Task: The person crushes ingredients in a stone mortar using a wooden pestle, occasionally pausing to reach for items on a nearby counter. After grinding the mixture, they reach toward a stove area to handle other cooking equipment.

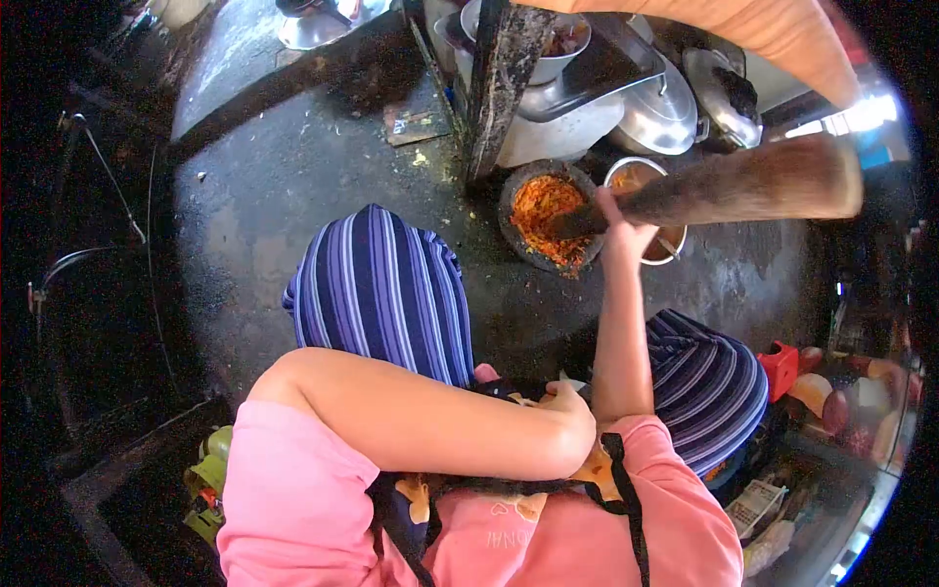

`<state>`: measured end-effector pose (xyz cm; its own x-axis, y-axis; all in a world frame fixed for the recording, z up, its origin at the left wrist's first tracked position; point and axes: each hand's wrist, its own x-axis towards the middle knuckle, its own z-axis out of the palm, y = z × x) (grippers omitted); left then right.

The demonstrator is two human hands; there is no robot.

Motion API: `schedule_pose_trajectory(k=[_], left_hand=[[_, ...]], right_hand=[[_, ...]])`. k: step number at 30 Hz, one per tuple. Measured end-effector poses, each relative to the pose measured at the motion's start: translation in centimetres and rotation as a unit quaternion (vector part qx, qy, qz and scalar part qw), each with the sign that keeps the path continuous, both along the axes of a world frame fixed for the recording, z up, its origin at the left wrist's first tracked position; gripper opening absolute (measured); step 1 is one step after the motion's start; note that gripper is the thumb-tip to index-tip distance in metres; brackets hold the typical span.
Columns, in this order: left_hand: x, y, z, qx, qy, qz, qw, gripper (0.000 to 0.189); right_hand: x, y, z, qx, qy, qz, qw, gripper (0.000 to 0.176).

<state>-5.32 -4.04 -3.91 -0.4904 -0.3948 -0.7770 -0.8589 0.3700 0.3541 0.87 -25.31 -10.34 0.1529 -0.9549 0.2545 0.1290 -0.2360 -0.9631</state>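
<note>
I sit with knees in blue striped trousers [386, 293] and a pink shirt. My right hand [624, 227] is stretched forward and grips a long, thick wooden pestle [743, 186]. Its dark tip rests in a stone mortar [511, 227] on the floor, which holds coarse orange-red chilli paste [544, 207]. My left hand [569, 419] is folded across my lap with the fingers curled against my body. I cannot make out anything held in it.
A small metal pot [673, 247] stands right behind the mortar. Metal lids [665, 112], a bowl [559, 47] and a tray crowd the far side beside a dark post [499, 83]. Another person's limb [782, 34] crosses top right. A red object [780, 369] and vegetables [841, 396] lie right.
</note>
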Motion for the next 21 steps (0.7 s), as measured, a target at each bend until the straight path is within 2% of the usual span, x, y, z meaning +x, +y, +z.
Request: schedule_pose_trajectory(k=[1,2,4,5,7,8,9,10,11,13,14,16,18,20,21], left_hand=[[0.6,-0.2,1.1,-0.034,0.016,-0.035,0.999,0.030],[2.0,-0.5,3.6,-0.065,0.034,-0.068,0.995,0.029],[3.3,-0.9,6.8,-0.074,0.080,-0.064,0.992,0.025],[4.0,-1.4,8.2,-0.094,0.114,-0.055,0.988,0.022],[5.8,-1.8,11.5,-0.131,0.177,-0.032,0.975,0.015],[6.9,-1.4,13.7,-0.226,0.265,0.012,0.937,0.011],[5.2,-0.7,13.2,-0.321,0.289,0.037,0.901,0.010],[4.6,-0.7,14.7,-0.410,0.315,0.064,0.853,0.009],[3.8,-0.8,16.8,-0.460,0.217,0.038,0.860,0.015],[5.1,0.5,17.5,-0.450,0.186,0.029,0.873,0.015],[6.2,1.2,17.7,-0.434,0.186,0.035,0.881,0.015],[9.0,3.7,18.2,-0.416,0.184,0.055,0.889,0.014],[11.1,5.7,18.8,-0.390,0.182,0.074,0.899,0.014],[12.5,7.0,19.5,-0.379,0.185,0.085,0.903,0.014],[12.9,7.5,19.7,-0.379,0.185,0.090,0.902,0.014]], right_hand=[[-0.3,-0.7,1.3,-0.046,0.007,-0.016,0.999,0.037],[-0.4,-0.8,3.9,-0.050,-0.035,0.003,0.998,0.032],[-0.9,0.5,10.2,-0.038,0.051,0.029,0.998,0.023],[-1.1,0.1,9.5,-0.039,0.051,0.030,0.998,0.023],[-0.9,-1.5,5.4,-0.081,-0.038,-0.008,0.996,0.024],[-0.6,-1.8,2.7,-0.094,0.010,-0.008,0.995,0.026],[-0.6,-0.9,-0.6,-0.031,-0.015,-0.041,0.999,0.044],[0.3,0.7,-1.9,0.033,-0.040,-0.073,0.996,0.062],[0.7,0.6,-1.6,0.022,-0.076,-0.082,0.993,0.046],[0.3,0.4,-0.3,-0.024,-0.056,-0.033,0.998,0.026],[-0.2,-0.3,1.2,0.001,-0.066,0.028,0.997,0.022],[0.3,0.0,5.9,-0.046,-0.102,0.035,0.993,0.021],[0.0,0.5,7.8,-0.042,-0.066,0.045,0.996,0.018],[0.5,0.8,5.3,-0.043,-0.052,-0.013,0.998,0.019],[1.0,0.0,0.6,-0.091,0.025,-0.070,0.993,0.023]])
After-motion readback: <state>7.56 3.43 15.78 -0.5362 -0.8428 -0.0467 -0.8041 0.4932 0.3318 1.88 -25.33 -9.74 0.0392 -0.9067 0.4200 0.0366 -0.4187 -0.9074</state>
